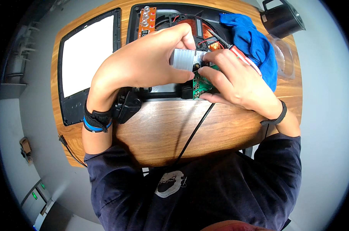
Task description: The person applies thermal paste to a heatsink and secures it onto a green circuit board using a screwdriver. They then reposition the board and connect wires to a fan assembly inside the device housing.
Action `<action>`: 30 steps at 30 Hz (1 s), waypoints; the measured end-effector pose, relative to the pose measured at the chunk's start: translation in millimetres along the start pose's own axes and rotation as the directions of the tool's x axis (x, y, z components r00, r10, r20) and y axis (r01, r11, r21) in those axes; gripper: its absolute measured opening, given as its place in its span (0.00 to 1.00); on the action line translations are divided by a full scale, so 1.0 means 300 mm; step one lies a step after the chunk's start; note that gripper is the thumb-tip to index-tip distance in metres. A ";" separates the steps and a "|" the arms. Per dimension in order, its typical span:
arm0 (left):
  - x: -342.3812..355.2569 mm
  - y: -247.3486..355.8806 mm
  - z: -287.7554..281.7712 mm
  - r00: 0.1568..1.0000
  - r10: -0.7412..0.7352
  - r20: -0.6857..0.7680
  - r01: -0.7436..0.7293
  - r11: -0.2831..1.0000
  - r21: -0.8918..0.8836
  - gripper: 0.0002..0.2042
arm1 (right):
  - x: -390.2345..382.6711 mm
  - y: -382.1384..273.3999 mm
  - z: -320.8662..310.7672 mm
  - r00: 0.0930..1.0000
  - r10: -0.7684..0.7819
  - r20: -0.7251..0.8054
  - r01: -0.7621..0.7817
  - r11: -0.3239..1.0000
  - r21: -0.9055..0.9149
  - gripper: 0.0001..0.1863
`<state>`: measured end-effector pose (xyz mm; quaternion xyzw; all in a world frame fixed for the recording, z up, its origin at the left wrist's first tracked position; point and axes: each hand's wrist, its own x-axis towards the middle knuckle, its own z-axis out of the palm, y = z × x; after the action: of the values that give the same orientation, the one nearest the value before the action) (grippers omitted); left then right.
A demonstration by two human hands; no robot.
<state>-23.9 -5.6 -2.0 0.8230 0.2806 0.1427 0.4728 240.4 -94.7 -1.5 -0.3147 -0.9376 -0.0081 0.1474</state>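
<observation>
An opened induction cooker base (134, 11) lies on the table, with a copper coil (186, 25) partly hidden behind my hands. My left hand (147, 57) is closed around a silver finned heat sink (183, 58), thumb along its near edge and fingers on the far side. The heat sink sits on a green circuit board (197, 85), tilted up at the near side of the base. My right hand (236, 81) grips this board from the right, fingertips beside the heat sink and thumb at the near edge. Its far part is covered by the fingers.
An orange control board (146, 21) sits at the far left of the base. A red-and-white-handled screwdriver (243, 57) lies against a blue cloth (259, 46). Also around: a white panel in a black frame (87, 56), black pitcher (280, 19), clear container (288, 61), black cable (195, 131).
</observation>
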 end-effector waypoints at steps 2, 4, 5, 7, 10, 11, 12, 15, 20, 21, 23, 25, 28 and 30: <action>0.005 0.008 -0.004 1.000 -0.011 0.011 0.011 1.000 -0.018 0.22 | -0.007 0.011 0.016 0.998 -0.044 -0.035 0.043 0.999 -0.021 0.37; 0.008 0.005 -0.002 1.000 -0.012 0.009 0.012 0.999 -0.035 0.21 | -0.010 0.015 0.021 0.997 -0.055 -0.058 0.054 0.998 -0.018 0.38; 0.008 0.003 -0.002 1.000 -0.013 0.008 0.013 0.999 -0.043 0.21 | -0.010 0.015 0.021 0.997 -0.044 -0.064 0.044 0.999 -0.005 0.39; 0.010 -0.003 0.000 1.000 0.019 -0.012 -0.019 1.000 -0.022 0.20 | -0.014 0.018 0.021 0.997 -0.021 -0.076 0.023 0.999 0.024 0.40; 0.015 -0.006 0.003 1.000 0.016 -0.021 -0.017 0.999 -0.046 0.19 | -0.018 0.022 0.018 0.996 0.009 -0.093 -0.004 0.999 0.052 0.41; 0.015 -0.007 0.003 1.000 0.014 -0.022 -0.015 0.998 -0.057 0.19 | -0.016 0.016 0.013 0.995 0.016 -0.098 -0.012 0.999 0.048 0.41; 0.015 -0.008 0.004 1.000 0.012 -0.023 -0.014 0.998 -0.068 0.19 | -0.015 0.013 0.010 0.994 0.023 -0.104 -0.019 0.999 0.045 0.41; 0.013 -0.002 0.006 0.999 0.019 -0.028 -0.021 0.997 -0.074 0.19 | -0.018 0.016 0.017 0.990 0.022 -0.140 -0.016 0.999 0.046 0.41; 0.009 0.026 0.005 0.999 0.001 -0.040 -0.003 0.998 -0.061 0.19 | -0.021 0.018 0.024 0.984 0.028 -0.178 -0.019 0.999 0.049 0.42; 0.009 0.022 0.007 0.999 0.018 -0.046 -0.021 0.997 -0.074 0.19 | -0.022 0.018 0.025 0.982 0.029 -0.186 -0.021 0.999 0.045 0.42; 0.009 0.010 0.011 0.997 0.051 -0.060 -0.057 0.993 -0.101 0.19 | -0.023 0.013 0.018 0.983 0.042 -0.176 -0.038 0.999 0.028 0.42; 0.004 0.030 0.005 0.997 0.012 -0.076 -0.018 0.997 -0.078 0.19 | -0.020 0.013 0.008 0.983 0.037 -0.181 -0.037 0.999 0.007 0.42; -0.005 0.048 -0.002 0.993 0.006 -0.117 -0.017 0.996 -0.090 0.20 | -0.008 0.026 -0.011 0.980 0.002 -0.199 -0.008 1.000 -0.028 0.42; -0.009 0.047 -0.003 0.981 0.083 -0.176 -0.089 0.996 -0.026 0.21 | 0.002 0.033 -0.026 0.980 -0.020 -0.197 0.011 0.999 -0.045 0.42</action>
<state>-21.8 -12.3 10.6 0.8106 0.2824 0.2394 0.4536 247.9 -87.1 5.2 -0.3081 -0.9205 -0.0608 0.2327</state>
